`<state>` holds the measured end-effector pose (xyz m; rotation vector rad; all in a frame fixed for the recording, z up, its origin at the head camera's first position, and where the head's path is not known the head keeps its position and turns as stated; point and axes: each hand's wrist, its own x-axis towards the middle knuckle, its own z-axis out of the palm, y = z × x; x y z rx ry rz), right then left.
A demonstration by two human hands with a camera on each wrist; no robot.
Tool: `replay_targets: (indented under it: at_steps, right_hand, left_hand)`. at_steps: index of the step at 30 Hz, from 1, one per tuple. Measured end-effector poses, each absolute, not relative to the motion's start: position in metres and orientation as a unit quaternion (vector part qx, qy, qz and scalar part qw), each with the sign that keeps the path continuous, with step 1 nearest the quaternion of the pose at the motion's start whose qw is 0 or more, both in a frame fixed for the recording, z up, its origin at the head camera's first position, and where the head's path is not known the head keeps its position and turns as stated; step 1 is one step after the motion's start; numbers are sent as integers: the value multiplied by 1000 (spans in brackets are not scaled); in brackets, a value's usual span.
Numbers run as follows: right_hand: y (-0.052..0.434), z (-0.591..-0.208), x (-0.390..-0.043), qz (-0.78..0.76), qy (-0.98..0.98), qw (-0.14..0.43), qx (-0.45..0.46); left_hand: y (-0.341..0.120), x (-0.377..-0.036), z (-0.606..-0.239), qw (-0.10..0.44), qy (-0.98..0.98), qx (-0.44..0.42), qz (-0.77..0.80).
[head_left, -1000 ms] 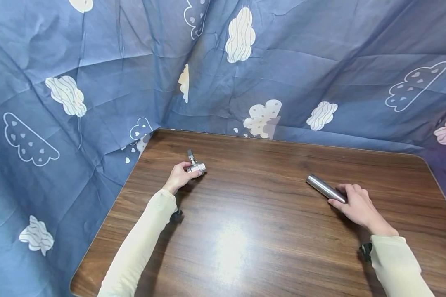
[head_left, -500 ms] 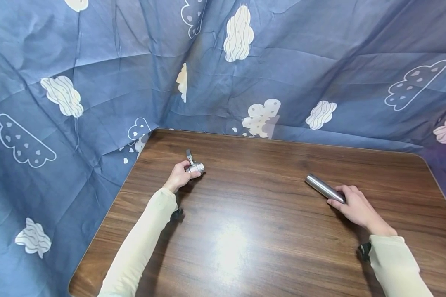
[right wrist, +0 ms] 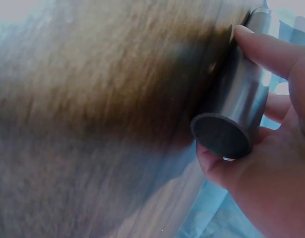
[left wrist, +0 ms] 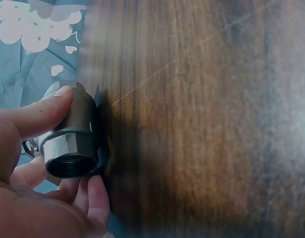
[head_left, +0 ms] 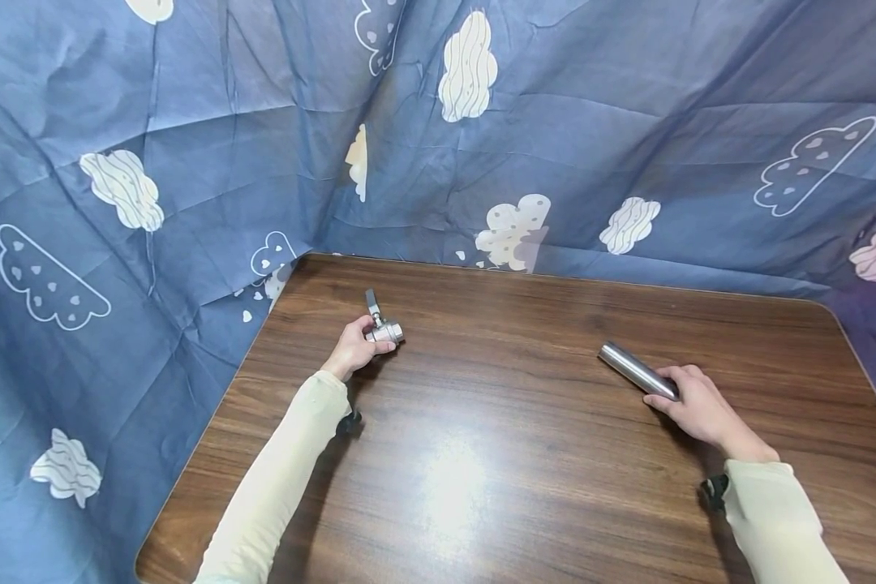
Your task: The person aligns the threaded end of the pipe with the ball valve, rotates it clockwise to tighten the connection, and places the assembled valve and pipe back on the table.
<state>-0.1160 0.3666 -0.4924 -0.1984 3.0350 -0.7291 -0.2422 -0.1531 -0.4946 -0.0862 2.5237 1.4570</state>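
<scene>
My left hand (head_left: 352, 349) grips a small metal valve fitting (head_left: 383, 329) with a lever handle, at the table's far left. In the left wrist view the fitting (left wrist: 73, 141) shows an open threaded end, held between thumb and fingers (left wrist: 95, 196). My right hand (head_left: 693, 403) holds the near end of a shiny metal tube (head_left: 635, 369) at the table's right. In the right wrist view the tube (right wrist: 236, 114) shows its hollow end, with my thumb above and fingers below it.
A dark wooden table (head_left: 482, 438) carries both hands. Blue cloth with cloud prints (head_left: 190, 162) hangs behind and drapes over the left side. The table's rounded edge (head_left: 839, 320) lies at the right.
The left hand has turned the fitting slightly, so its lever stands a bit higher. The right hand and tube have hardly moved.
</scene>
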Motion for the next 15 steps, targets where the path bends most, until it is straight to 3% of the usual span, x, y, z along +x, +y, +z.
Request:
replay_targets:
  at_steps: [15]
  right_hand:
    - [365, -492, -115, -235, 971, 14, -52]
  left_hand:
    - [-151, -241, -496, 105, 848, -31, 518]
